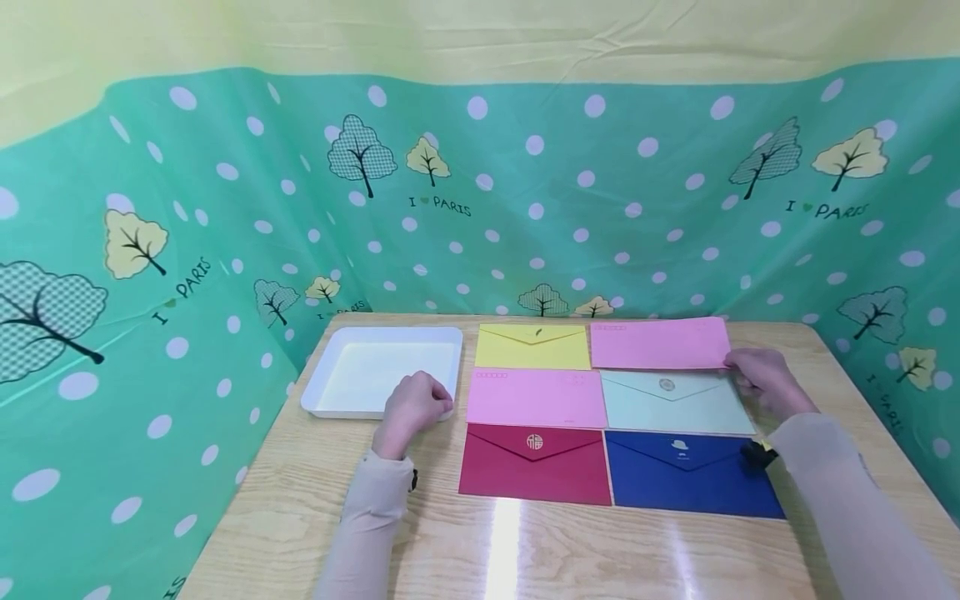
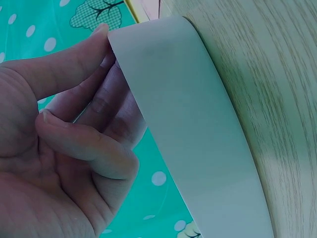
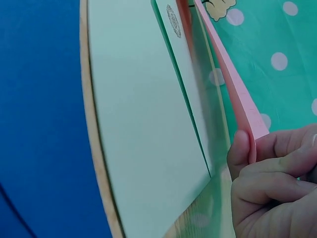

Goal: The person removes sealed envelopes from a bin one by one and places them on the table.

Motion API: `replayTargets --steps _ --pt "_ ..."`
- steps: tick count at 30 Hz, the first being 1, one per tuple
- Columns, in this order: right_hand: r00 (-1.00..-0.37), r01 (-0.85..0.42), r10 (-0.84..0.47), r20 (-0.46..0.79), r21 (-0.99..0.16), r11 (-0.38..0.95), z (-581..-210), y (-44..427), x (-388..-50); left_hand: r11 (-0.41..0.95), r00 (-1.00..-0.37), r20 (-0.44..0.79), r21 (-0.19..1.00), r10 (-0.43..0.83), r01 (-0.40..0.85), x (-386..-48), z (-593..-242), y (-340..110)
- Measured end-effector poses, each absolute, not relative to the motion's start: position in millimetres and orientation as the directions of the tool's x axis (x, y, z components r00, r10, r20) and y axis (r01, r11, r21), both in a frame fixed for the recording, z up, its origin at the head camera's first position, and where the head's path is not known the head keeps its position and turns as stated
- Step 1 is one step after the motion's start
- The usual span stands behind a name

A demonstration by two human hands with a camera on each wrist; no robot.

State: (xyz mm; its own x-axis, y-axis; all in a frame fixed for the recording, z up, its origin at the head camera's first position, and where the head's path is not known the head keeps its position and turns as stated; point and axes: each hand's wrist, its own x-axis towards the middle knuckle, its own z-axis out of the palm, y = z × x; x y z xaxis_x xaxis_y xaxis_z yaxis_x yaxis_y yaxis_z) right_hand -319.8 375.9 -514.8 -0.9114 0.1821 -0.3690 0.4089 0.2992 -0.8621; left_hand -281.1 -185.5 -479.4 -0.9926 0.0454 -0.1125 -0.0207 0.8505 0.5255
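My left hand (image 1: 414, 407) is at the front right corner of a white tray (image 1: 345, 413). In the left wrist view, thumb and fingers pinch the rim of its side wall (image 2: 183, 109). At the back right, my right hand (image 1: 768, 382) pinches the right edge of a pink envelope (image 1: 660, 343). The right wrist view shows this pink envelope (image 3: 237, 94) edge-on, raised at the held end, between thumb and fingers. Just in front of it lies a pale green envelope (image 1: 667, 410) with a round seal print, partly under my right hand.
Left of these lie a yellow envelope (image 1: 532, 350) and another pink envelope (image 1: 536, 398). A dark red envelope (image 1: 534, 471) and a blue envelope (image 1: 690, 483) form the front row on the wooden table (image 1: 570, 550). A patterned green curtain (image 1: 555, 217) encloses the back and sides.
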Motion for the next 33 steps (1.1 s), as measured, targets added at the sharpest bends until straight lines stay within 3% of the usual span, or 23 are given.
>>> replayTargets --steps 33 --pt "-0.911 0.413 0.192 -0.366 -0.824 0.387 -512.3 379.3 -321.7 0.845 -0.992 -0.117 0.533 0.046 -0.024 -282.5 -481.4 -185.9"
